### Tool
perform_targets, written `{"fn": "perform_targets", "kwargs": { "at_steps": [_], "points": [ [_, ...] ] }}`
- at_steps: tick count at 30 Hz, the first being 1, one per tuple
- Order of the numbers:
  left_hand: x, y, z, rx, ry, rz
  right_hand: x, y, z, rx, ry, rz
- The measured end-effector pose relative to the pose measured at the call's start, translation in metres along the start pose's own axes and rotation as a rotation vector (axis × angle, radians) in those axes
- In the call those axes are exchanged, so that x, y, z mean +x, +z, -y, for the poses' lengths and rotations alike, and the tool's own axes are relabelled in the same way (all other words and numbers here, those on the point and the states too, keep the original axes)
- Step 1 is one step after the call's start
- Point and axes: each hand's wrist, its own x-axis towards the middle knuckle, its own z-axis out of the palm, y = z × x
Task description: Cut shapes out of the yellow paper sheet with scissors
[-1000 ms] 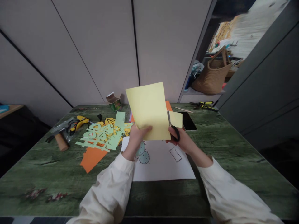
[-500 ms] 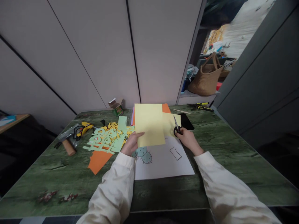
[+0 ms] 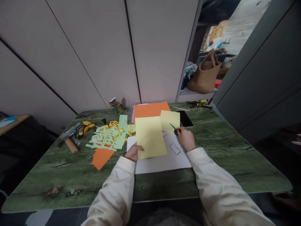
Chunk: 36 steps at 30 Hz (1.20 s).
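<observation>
Big pale-yellow rectangular paper sheet (image 3: 150,135) is lower & nearer the body vs 1 s ago, when it stood up in the air w/ the black-handled metal scissors (image 3: 176,131) at its R edge. Now it covers part of the white drawing paper (image 3: 162,165) (landmark), incl. nearly all the sketch at that paper's L; a smooth flat orange sheet (image 3: 150,110), just beyond the drawing paper, is exposed. Small pale-yellow rectangular paper pc (image 3: 172,117) is at the drawing paper's far R, its L edge against the big sheet's in this view. My read: cutting the big sheet is done or paused, b/c the blades are clear of it.

L hand (image 3: 132,152) pinches the big sheet's near L corner, thumb on top, fingers underneath hidden. R hand (image 3: 186,138) grips the scissors' loops, tips over the small pc; can't tell if it touches that pc too, or how far the blades part.

Both yellow pcs: matte, straight-edged, prob. stiff card, as the big one stays flat from a corner hold. L of drawing paper: tangled openwork mint-green paper scraps (image 3: 121,142) over yellow bits, plus an angular orange paper offcut (image 3: 101,158). R of it: glossy black phone (image 3: 185,119). Under all: green wood-grain tabletop (image 3: 230,150), corners rounded.
</observation>
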Motion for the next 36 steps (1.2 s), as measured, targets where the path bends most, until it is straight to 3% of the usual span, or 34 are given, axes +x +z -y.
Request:
{"fn": "perform_targets", "kwargs": {
  "at_steps": [3, 5, 7, 9, 13, 18, 21, 27, 32, 34, 36],
  "points": [
    [0.005, -0.003, 0.001, -0.008, 0.01, 0.021, -0.005, 0.005, 0.014, 0.386, -0.076, -0.017],
    [0.007, -0.003, 0.001, -0.018, 0.001, 0.039, -0.009, 0.013, 0.026, 0.716, -0.09, 0.13],
    [0.006, -0.002, 0.002, -0.037, -0.009, 0.065, -0.015, 0.023, 0.036, 0.872, -0.119, 0.255],
    [0.005, -0.001, 0.002, -0.068, -0.03, 0.098, -0.022, 0.032, 0.043, 0.934, -0.179, 0.3],
    [0.004, 0.002, -0.002, -0.137, -0.088, 0.134, -0.035, 0.042, 0.046, 0.754, -0.388, 0.197],
    [0.004, 0.005, -0.007, -0.176, -0.045, 0.118, -0.041, 0.046, 0.048, 0.365, -0.91, 0.144],
    [0.002, 0.006, -0.008, -0.21, 0.01, 0.079, -0.041, 0.048, 0.053, 0.206, -1.043, 0.106],
    [0.001, 0.002, -0.004, -0.315, 0.027, 0.125, -0.047, 0.052, 0.057, 0.087, -1.008, 0.084],
    [0.007, 0.007, -0.002, -0.178, -0.041, -0.002, -0.048, 0.037, 0.059, 0.204, -1.007, 0.193],
    [0.009, 0.01, -0.002, -0.122, -0.044, -0.081, -0.035, 0.025, 0.05, 0.293, -0.898, 0.165],
    [0.01, 0.011, -0.002, -0.104, -0.053, -0.132, -0.015, 0.014, 0.035, 0.325, -0.626, 0.027]
  ]
}}
